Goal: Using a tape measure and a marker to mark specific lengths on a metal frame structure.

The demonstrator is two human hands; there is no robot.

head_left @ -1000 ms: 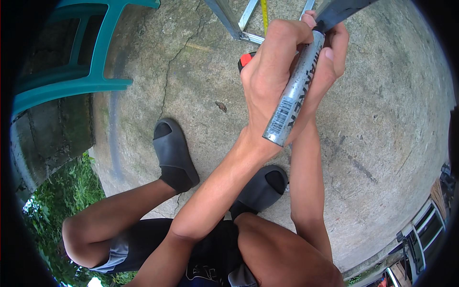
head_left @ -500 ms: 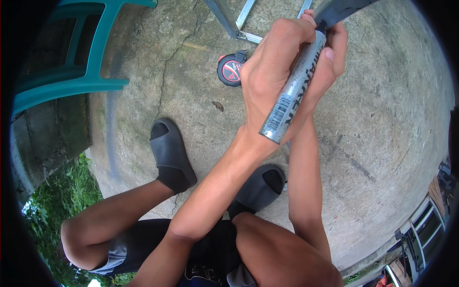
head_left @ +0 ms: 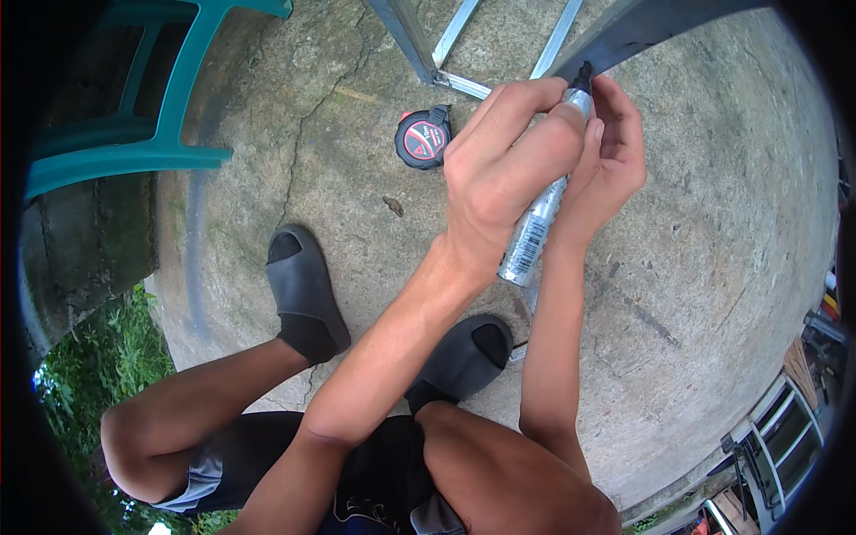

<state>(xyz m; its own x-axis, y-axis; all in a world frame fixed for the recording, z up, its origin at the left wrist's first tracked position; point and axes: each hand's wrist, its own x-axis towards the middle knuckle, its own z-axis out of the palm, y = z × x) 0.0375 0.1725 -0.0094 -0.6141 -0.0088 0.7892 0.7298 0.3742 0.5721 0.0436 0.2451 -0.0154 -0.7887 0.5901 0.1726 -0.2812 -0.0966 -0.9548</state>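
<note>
My left hand (head_left: pixel 513 160) is closed around a silver marker pen (head_left: pixel 528 241). Its black tip, uncapped, meets the lower edge of a dark grey metal bar (head_left: pixel 660 31) that crosses the upper right. Dark smudges show on the bar's face. Close beside the pen's tip is my right hand (head_left: pixel 615 165), fingers bent and apart from the thumb, with nothing visible between them. Its fingertips are near the bar; whether they touch it I cannot tell. Left of my hands, a black and red tape measure (head_left: pixel 423 140) lies on the concrete.
A metal frame (head_left: pixel 464 85) stands on the floor at the top. A green plastic chair (head_left: pixel 169 125) is at the upper left, with plants (head_left: pixel 98 374) below it. My feet in dark slides (head_left: pixel 303 281) rest on the concrete (head_left: pixel 695 232). Assorted items (head_left: pixel 785 437) lie at the lower right.
The marker and my left hand have moved slightly down. More of the bar and the pen's black tip now show. My right hand's fingers have drawn away from the pen.
</note>
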